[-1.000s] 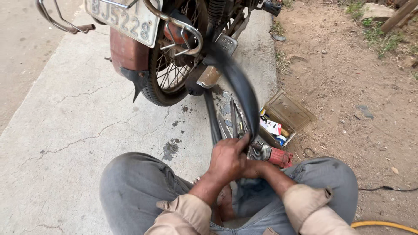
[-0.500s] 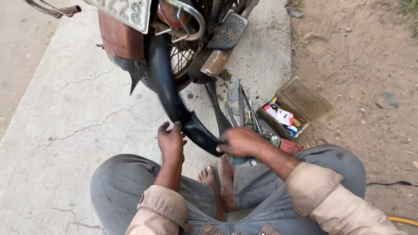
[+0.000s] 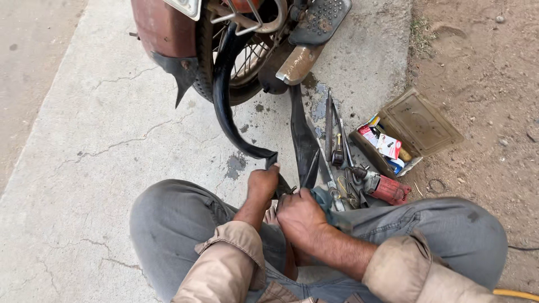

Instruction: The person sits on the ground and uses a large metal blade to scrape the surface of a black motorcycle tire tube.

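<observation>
- To your far left, bare concrete (image 3: 84,140) lies open.
- The black rubber tube (image 3: 224,106) curves from the motorcycle wheel (image 3: 247,62) down to your knees.
- Your left hand (image 3: 263,184) is closed, pinching the tube's near end.
- Your right hand (image 3: 300,216) is curled just beside it; its grip is hidden.
- Right of the hands, loose tools (image 3: 337,151), a red tool (image 3: 387,189) and an open box (image 3: 410,132) crowd the slab's edge by the dirt.

My left hand (image 3: 263,184) and right hand (image 3: 300,216) grip the black inner tube (image 3: 222,106), which loops up to the motorcycle wheel (image 3: 247,59); tools (image 3: 337,151) lie beside on the concrete floor (image 3: 84,168).
</observation>
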